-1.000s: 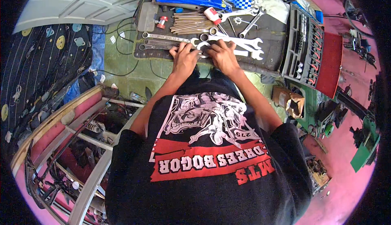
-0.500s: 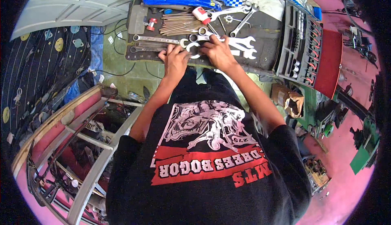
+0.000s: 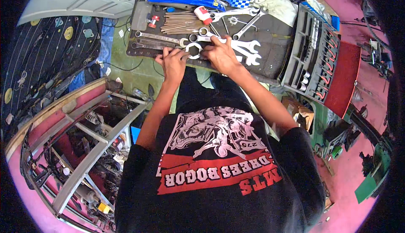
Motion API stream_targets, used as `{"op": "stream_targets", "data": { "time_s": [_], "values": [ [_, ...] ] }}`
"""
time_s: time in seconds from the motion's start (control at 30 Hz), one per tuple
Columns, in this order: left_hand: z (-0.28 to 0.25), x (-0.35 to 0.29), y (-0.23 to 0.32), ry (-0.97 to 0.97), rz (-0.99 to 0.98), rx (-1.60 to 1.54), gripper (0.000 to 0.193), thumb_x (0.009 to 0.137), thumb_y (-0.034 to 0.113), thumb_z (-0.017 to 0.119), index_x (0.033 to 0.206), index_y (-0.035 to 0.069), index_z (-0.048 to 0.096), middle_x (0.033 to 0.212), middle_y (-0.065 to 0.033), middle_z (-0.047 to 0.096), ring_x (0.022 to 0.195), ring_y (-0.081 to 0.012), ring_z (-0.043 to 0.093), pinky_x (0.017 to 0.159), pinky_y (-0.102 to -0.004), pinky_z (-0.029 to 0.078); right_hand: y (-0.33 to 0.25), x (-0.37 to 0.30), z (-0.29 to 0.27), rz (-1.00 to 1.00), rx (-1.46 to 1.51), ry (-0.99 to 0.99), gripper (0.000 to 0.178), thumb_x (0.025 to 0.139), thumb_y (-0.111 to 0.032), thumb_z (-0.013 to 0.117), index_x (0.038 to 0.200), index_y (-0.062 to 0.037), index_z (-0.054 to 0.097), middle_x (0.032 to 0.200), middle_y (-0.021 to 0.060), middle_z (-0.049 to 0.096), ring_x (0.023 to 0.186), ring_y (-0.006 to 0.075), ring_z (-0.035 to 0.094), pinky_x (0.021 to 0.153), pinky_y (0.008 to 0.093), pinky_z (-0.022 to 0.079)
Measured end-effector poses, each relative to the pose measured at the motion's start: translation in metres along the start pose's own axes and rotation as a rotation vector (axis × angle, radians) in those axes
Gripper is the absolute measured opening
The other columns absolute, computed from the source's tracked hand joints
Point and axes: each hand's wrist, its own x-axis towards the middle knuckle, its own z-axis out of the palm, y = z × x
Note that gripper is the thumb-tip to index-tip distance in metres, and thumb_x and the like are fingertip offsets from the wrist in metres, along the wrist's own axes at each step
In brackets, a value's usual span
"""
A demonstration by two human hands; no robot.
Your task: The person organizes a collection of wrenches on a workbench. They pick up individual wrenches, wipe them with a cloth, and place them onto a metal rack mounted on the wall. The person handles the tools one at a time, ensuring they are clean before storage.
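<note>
Both hands meet at one ring spanner on the dark tool mat.

The left hand [image 3: 174, 62] and the right hand [image 3: 219, 55] have come closer together than a moment ago; their fingers now pinch the ring spanner [image 3: 194, 49], which lies at the near edge of the tool mat [image 3: 270, 34], beside other spanners [image 3: 247, 47]. The grip looks settled. A grey socket tray [image 3: 310, 51] stands to the right.
</note>
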Motion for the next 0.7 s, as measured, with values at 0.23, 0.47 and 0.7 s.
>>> {"op": "stream_targets", "data": {
  "time_s": [0.23, 0.47, 0.7],
  "values": [
    [-0.002, 0.001, 0.0, -0.003, 0.037, -0.015, 0.014, 0.076, 0.02, 0.081, 0.091, 0.02, 0.081, 0.093, 0.006, 0.073, 0.107, -0.0212, 0.057, 0.095, -0.048, 0.028, -0.004, 0.004, 0.009, 0.063, -0.016, -0.041, 0.026, 0.077, -0.012, 0.072, 0.099, -0.024, 0.079, 0.099, -0.0102, 0.072, 0.118, 0.0188, 0.052, 0.105, 0.0627, 0.034],
    [-0.005, 0.003, -0.003, -0.017, 0.076, -0.001, 0.009, 0.078, 0.018, 0.08, 0.085, 0.022, 0.081, 0.093, 0.0073, 0.073, 0.107, -0.0209, 0.056, 0.095, -0.0491, 0.028, 0.005, -0.004, -0.005, 0.072, 0.079, 0.045, 0.023, 0.079, -0.012, 0.072, 0.096, -0.0248, 0.079, 0.096, -0.0103, 0.072, 0.117, 0.0195, 0.052, 0.104, 0.0634, 0.033],
    [-0.003, 0.003, -0.003, -0.018, 0.076, -0.013, 0.015, 0.08, 0.016, 0.075, 0.092, 0.022, 0.082, 0.095, 0.0059, 0.074, 0.107, -0.0195, 0.058, 0.094, -0.0464, 0.029, 0.0, 0.005, 0.005, 0.044, -0.016, -0.062, 0.028, 0.076, -0.012, 0.074, 0.1, -0.0246, 0.079, 0.098, -0.0093, 0.072, 0.118, 0.0186, 0.052, 0.105, 0.0678, 0.033]
  ]
}}
